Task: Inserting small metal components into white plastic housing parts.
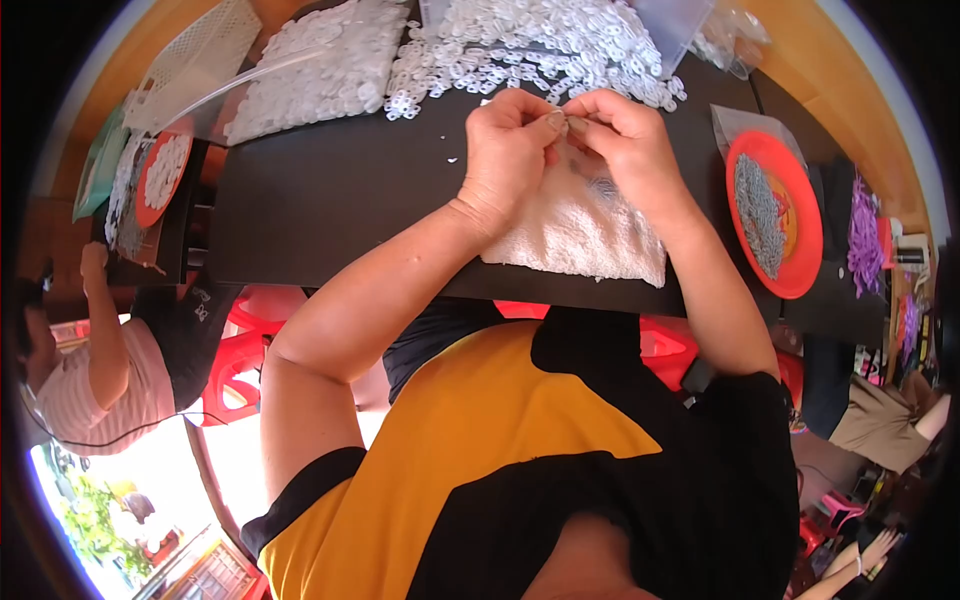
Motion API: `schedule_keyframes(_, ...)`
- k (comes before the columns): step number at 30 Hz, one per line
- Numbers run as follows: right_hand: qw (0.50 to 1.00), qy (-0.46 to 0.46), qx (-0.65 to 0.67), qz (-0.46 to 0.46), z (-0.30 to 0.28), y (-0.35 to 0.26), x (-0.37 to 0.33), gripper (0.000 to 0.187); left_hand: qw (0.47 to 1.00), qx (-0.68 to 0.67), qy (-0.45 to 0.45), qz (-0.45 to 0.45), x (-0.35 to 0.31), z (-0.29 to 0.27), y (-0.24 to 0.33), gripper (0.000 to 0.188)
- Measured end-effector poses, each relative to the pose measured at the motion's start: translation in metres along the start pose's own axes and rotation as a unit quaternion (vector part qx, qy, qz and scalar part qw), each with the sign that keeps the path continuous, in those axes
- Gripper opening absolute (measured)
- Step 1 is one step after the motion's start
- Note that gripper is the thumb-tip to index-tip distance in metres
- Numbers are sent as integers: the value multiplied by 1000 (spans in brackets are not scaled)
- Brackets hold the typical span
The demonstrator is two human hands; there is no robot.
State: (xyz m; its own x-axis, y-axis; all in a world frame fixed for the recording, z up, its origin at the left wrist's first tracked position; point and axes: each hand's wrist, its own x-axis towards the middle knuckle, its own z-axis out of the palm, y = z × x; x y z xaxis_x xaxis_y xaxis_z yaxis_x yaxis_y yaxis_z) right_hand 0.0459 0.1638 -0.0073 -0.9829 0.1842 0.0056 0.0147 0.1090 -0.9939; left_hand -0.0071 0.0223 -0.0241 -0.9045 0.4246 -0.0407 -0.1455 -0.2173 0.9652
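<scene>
My left hand (508, 150) and my right hand (634, 150) meet above a cream towel (575, 245). Both are closed, with thumbs and forefingers pinched together at the fingertips. Between them shows a trace of something small and pale, too hidden to name. The towel lies on the dark table under my wrists. On it, beside my right hand, is a little cluster of thin grey pieces (603, 187). Just beyond my fingers spreads a heap of small white oval plastic pieces (540, 50) with holes in them.
A clear bag of white pieces (315, 75) stands far left on the dark table (330, 210). At right is a red bowl (808, 250) holding many thin grey pieces. Another person (110, 375) sits at left, near a smaller red dish (150, 213). Purple strips (865, 240) hang far right.
</scene>
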Motion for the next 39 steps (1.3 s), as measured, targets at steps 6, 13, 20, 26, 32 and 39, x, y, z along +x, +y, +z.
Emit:
schedule_keyframes(6, 999, 24, -22, -16, -9, -17, 7, 17, 1000, 7, 2, 25, 2, -4, -6, 7)
schedule_keyframes(13, 975, -106, -177, -81, 15, -43, 93, 16, 984, 134, -14, 115, 10, 1, -17, 8)
schedule_keyframes(20, 815, -128, -527, -205, 63, -20, 170, 30, 972, 183, -7, 146, 10, -1, -18, 10)
schedule_keyframes(26, 765, -171, -589, -198, 78, -25, 163, 26, 965, 207, 6, 159, 7, 0, -18, 10)
schedule_keyframes(32, 811, -159, -528, -195, 68, -24, 152, 23, 954, 238, 15, 182, 10, 1, -20, 10)
schedule_keyframes(39, 948, -136, -273, -88, 33, -23, 143, 24, 962, 204, 10, 182, 11, -1, -18, 10)
